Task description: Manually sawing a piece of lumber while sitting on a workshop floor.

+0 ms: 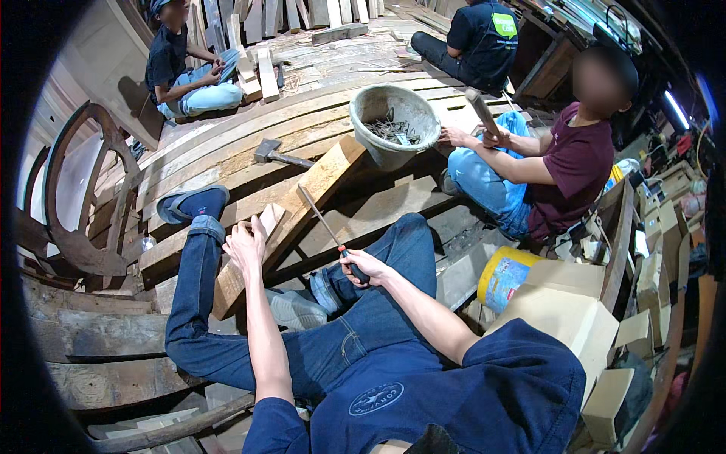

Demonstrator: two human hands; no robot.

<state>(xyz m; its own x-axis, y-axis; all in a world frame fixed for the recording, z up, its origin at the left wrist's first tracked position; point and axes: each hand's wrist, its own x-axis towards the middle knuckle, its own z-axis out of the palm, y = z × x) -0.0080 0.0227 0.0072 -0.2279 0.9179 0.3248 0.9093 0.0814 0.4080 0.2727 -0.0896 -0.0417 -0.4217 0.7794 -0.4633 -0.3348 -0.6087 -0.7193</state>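
A short pale wood block [268, 221] is gripped by my left hand [246, 244] on a long timber beam [325, 174] that runs diagonally between my legs. My right hand [361, 265] is closed round the red-and-black handle of a long screwdriver [321, 217], its shaft pointing up toward the beam. A hammer [269, 151] lies on the boards beyond the block. A grey bucket [365, 135] of nails stands past the beam's far end.
A co-worker [567, 163] at my right holds a tool handle [479, 107]. Two others sit at back left [181, 83] and back right [476, 53]. A curved wooden frame [62, 178] stands left; a yellow bucket [505, 278] and cardboard [556, 318] lie right.
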